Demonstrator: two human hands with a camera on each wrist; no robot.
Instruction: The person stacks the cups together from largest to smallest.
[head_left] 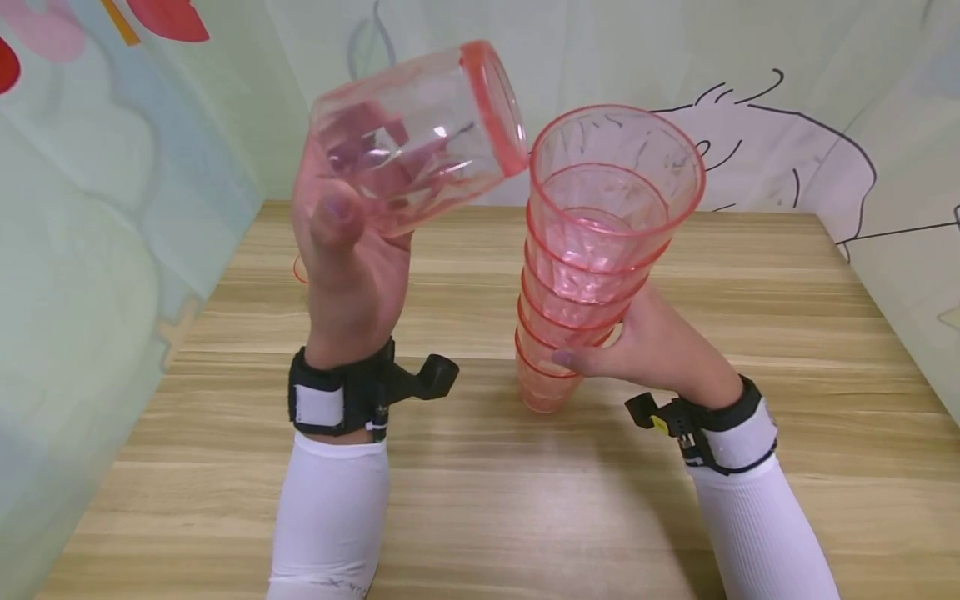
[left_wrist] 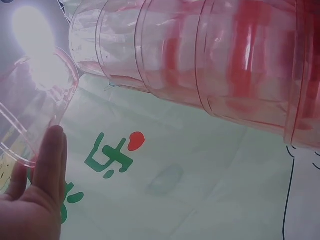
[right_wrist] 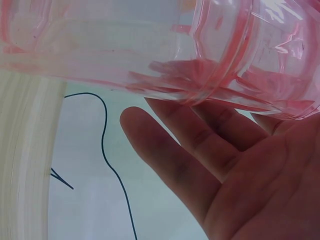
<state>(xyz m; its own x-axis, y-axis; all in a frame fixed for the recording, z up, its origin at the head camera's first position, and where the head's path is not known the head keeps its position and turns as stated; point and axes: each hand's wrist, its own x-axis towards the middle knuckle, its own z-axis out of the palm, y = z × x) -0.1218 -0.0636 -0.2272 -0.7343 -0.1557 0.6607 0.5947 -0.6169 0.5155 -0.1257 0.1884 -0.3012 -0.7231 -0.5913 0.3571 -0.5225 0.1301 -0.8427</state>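
Note:
In the head view my left hand (head_left: 352,275) grips a single clear pinkish plastic cup (head_left: 420,142), tipped on its side with its base toward the right. The red band round that base is close to the rim of a tall stack of cups (head_left: 585,275). Several matching cups are nested in the stack, mouths up. My right hand (head_left: 656,346) holds the stack low on its right side, thumb across the front. Its other fingers are behind the stack in the head view; in the right wrist view they lie along the cup wall (right_wrist: 165,55). Whether the stack's bottom touches the table cannot be told.
Below is a wood-grain table (head_left: 480,500). Printed cloth walls (head_left: 82,208) close in the left, back and right sides. A thin red curved edge (head_left: 298,268) shows beside my left wrist, mostly hidden. Each wrist wears a black strap with a camera mount (head_left: 435,377).

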